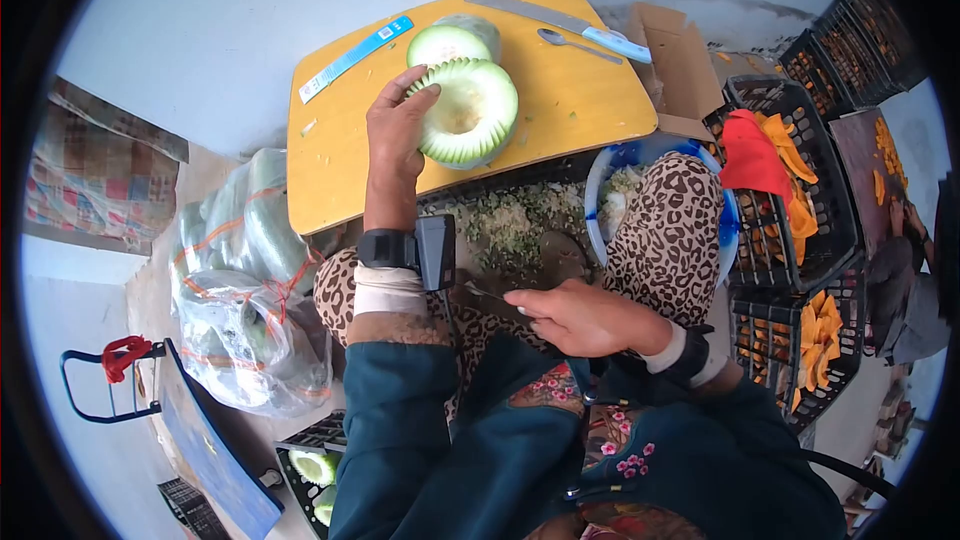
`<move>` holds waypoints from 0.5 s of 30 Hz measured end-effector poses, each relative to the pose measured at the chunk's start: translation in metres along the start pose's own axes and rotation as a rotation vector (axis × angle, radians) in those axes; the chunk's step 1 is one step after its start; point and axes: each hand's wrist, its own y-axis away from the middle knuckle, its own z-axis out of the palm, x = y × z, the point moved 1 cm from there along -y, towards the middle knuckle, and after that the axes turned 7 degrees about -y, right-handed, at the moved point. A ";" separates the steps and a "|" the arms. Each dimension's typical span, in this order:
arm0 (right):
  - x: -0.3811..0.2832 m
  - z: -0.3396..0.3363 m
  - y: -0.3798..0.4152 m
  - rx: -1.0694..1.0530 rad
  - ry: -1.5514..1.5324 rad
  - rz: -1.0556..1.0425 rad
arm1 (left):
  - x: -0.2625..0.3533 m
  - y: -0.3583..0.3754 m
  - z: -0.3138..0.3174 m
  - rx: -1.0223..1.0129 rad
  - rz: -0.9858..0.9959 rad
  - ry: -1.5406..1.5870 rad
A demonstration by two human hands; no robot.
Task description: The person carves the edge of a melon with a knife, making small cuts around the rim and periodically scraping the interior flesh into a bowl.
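A hollowed winter melon half [500, 100] with a zigzag-notched rim stands at the front of the yellow table, tilted so its pale inside faces me. My left hand [397, 125] grips its left rim, thumb on the notched edge and fingers behind. Low over my lap, away from the melon, my right hand [580, 318] is closed around a small metal carving tool [483, 290]; its thin blade points left and most of its handle is hidden. Behind the notched half lies another cut winter melon piece [450, 43], white cut face toward me.
On the yellow table [590, 100] lie a long knife [560, 22], a spoon [575, 44] and a blue packet [356, 60]. Bagged melons [250, 330] stand left. A blue-white basin [597, 205] and black crates [835, 205] with orange pieces are right, where another person [905, 280] sits.
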 end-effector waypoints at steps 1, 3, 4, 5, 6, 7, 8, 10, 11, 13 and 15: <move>-0.003 -0.003 0.003 0.096 -0.036 0.022 | -0.001 0.000 0.000 -0.005 -0.003 0.002; -0.009 -0.013 0.007 0.293 -0.100 0.062 | -0.001 -0.001 0.001 -0.005 -0.018 0.016; -0.005 -0.018 0.004 0.323 -0.327 -0.025 | -0.001 -0.001 0.000 -0.003 -0.025 0.020; -0.016 -0.030 0.010 0.250 -0.739 0.211 | -0.001 -0.001 -0.001 -0.005 -0.019 0.026; -0.005 -0.031 0.010 0.314 -0.521 0.096 | 0.000 -0.001 -0.001 -0.007 -0.014 0.030; 0.001 -0.033 0.010 0.375 -0.300 -0.017 | 0.000 0.000 0.000 -0.011 -0.009 0.035; 0.005 -0.035 0.014 0.407 -0.210 0.026 | 0.000 0.000 0.000 -0.008 -0.014 0.033; 0.008 -0.039 0.019 0.468 -0.031 0.116 | -0.001 -0.001 -0.001 -0.002 -0.027 0.027; 0.008 -0.040 0.017 0.520 -0.003 0.123 | -0.001 -0.001 -0.001 -0.006 -0.019 0.025; 0.007 -0.042 0.011 0.631 0.051 0.139 | -0.002 -0.002 -0.001 -0.023 -0.005 0.020; 0.014 -0.042 -0.001 0.760 0.092 0.059 | -0.001 -0.003 0.002 -0.034 -0.015 0.009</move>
